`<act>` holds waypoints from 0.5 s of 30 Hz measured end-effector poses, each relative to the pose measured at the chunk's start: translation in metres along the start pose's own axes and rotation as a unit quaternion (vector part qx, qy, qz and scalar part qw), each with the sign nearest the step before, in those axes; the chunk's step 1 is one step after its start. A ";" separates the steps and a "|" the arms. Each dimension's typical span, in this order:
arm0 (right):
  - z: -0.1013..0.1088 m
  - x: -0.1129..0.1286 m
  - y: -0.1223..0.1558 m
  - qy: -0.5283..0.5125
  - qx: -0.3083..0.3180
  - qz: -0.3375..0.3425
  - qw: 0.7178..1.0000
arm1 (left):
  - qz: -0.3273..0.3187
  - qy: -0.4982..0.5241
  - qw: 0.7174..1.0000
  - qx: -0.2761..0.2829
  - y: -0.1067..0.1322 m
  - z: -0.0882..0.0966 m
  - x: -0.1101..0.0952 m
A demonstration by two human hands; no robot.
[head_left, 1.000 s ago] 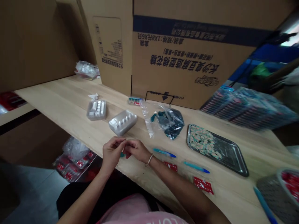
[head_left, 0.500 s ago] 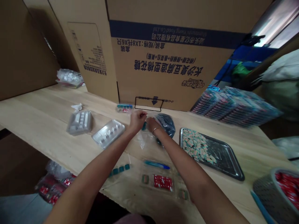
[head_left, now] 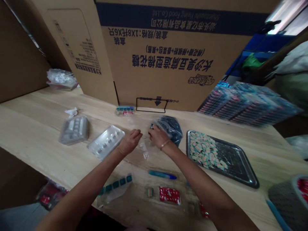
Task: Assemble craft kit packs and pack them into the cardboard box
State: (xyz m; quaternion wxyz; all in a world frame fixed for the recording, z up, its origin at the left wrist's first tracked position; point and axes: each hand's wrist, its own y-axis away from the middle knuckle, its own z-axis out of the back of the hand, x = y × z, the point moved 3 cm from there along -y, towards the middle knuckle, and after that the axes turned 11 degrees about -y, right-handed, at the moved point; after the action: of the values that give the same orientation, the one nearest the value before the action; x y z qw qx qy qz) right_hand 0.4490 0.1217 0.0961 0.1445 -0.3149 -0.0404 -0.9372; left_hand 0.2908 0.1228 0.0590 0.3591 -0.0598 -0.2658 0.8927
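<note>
Left hand [head_left: 130, 142] hovers above the middle of the tabletop [head_left: 36, 128], fingers curled and grip partly closed, just beside the loose end [head_left: 145, 150] of a clear plastic bag; cannot tell whether it has hold of the plastic. Right hand [head_left: 158, 136], bangle [head_left: 165, 144] on the wrist, has its grip closed on the near left edge of that clear plastic bag [head_left: 171, 130], which is packed with dark teal pieces and lies between the hands and the far cardboard box [head_left: 168, 64]. Left of the hands lie two grey plastic trays [head_left: 106, 141], the nearer one almost touching the left wrist. To the right sits a metal tray [head_left: 240, 170] holding teal-and-cream pieces. Near the person lie a strip of teal squares [head_left: 115, 185], a blue pen [head_left: 162, 174] and a red packet [head_left: 169, 195]. A grey basket [head_left: 286, 205] of red packets stands at near right.
</note>
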 end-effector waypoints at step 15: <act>-0.015 0.024 0.027 0.145 0.097 0.037 0.984 | 0.096 -0.035 0.981 0.162 -0.056 -0.025 -0.005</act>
State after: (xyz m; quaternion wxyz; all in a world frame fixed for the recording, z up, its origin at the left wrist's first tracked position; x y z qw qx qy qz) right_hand 0.4304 0.0873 0.0985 0.2131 -0.1614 -0.0983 -0.9586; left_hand 0.3360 0.1641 0.0669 0.2673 0.0050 -0.1228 0.9557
